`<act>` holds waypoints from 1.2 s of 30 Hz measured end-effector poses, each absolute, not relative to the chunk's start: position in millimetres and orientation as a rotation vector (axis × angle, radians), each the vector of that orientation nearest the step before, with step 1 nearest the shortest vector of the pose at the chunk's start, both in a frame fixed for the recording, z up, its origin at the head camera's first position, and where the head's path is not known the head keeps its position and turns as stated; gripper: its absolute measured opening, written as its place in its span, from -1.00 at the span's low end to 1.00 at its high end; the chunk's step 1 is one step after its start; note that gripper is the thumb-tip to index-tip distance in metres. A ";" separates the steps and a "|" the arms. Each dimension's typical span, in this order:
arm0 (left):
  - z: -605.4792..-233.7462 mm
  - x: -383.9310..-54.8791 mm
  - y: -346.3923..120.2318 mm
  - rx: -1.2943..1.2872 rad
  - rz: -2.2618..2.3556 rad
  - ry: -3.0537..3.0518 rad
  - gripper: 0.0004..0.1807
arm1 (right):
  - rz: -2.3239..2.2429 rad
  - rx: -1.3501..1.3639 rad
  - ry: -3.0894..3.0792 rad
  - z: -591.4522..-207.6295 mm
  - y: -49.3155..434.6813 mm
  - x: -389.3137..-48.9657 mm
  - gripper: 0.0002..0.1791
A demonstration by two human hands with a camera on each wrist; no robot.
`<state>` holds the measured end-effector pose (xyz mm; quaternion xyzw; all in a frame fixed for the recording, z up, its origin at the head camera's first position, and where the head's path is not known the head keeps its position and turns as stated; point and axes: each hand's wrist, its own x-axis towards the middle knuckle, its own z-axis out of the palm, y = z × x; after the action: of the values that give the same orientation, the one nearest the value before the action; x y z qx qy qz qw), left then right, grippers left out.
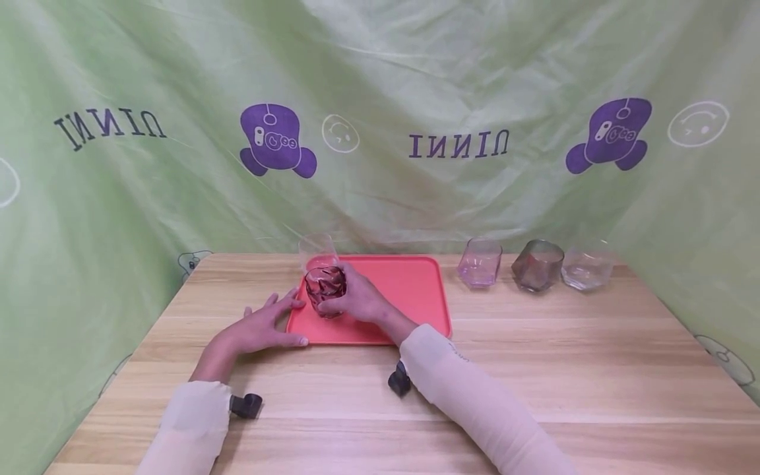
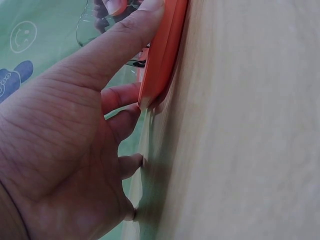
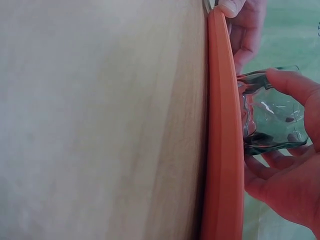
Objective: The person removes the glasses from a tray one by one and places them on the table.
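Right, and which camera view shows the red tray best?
The head view: it shows the red tray from above, with most of its rim and surface. The left wrist view catches only part of its edge; the right wrist view, one side edge-on.

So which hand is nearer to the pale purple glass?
The right hand: it grips a dark glass on the red tray, left of the purple glass. The left hand is farther off, touching the tray's front left corner.
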<state>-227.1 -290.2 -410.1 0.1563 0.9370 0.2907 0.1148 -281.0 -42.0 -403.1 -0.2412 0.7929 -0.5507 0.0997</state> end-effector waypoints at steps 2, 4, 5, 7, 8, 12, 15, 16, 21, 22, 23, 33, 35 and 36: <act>-410.3 -227.2 -290.2 0.458 0.849 2.748 -0.03 | -1.636 -0.705 2.340 -402.4 -41.9 -280.2 -0.10; -410.6 -227.5 -290.2 0.460 0.846 2.750 -0.04 | -1.641 -0.701 2.343 -401.6 -41.7 -279.1 -0.13; -410.7 -227.7 -290.2 0.462 0.844 2.752 -0.04 | -1.645 -0.702 2.344 -401.0 -41.5 -278.5 -0.14; -410.9 -227.8 -290.0 0.462 0.842 2.753 -0.03 | -1.645 -0.702 2.352 -400.3 -41.2 -277.9 -0.15; -410.9 -227.8 -289.8 0.462 0.844 2.752 -0.03 | -1.642 -0.701 2.358 -400.0 -41.0 -277.6 -0.16; -411.2 -227.5 -288.8 0.456 0.849 2.747 -0.04 | -1.643 -0.683 2.363 -399.1 -39.5 -277.5 -0.17; -411.1 -227.2 -288.2 0.451 0.853 2.744 -0.04 | -1.650 -0.678 2.348 -398.4 -37.9 -278.9 -0.20; -410.9 -227.1 -288.1 0.452 0.855 2.743 -0.04 | -1.646 -0.682 2.351 -397.6 -37.2 -279.6 -0.22; -410.6 -226.2 -288.7 0.456 0.858 2.749 -0.04 | -1.588 -0.709 2.407 -389.3 -33.3 -281.3 -0.25; -410.7 -226.1 -288.9 0.455 0.860 2.750 -0.04 | -1.570 -0.712 2.428 -387.3 -32.2 -281.5 -0.25; -411.1 -226.2 -289.4 0.455 0.859 2.752 -0.04 | -1.559 -0.709 2.437 -385.4 -31.0 -281.4 -0.25; -412.5 -227.5 -290.1 0.421 0.857 2.733 0.01 | -1.577 -0.684 2.422 -379.8 -7.0 -280.2 -0.26; -412.0 -227.9 -290.5 0.418 0.850 2.734 0.02 | -1.589 -0.669 2.424 -379.1 -0.1 -279.9 -0.26; -411.6 -228.1 -290.5 0.417 0.848 2.735 0.02 | -1.591 -0.662 2.430 -378.6 3.6 -279.7 -0.26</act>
<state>-228.1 -290.5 -411.6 0.1429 0.9379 0.2910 0.1238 -279.7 3.6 -378.6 -0.2215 0.8130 -0.5323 0.0815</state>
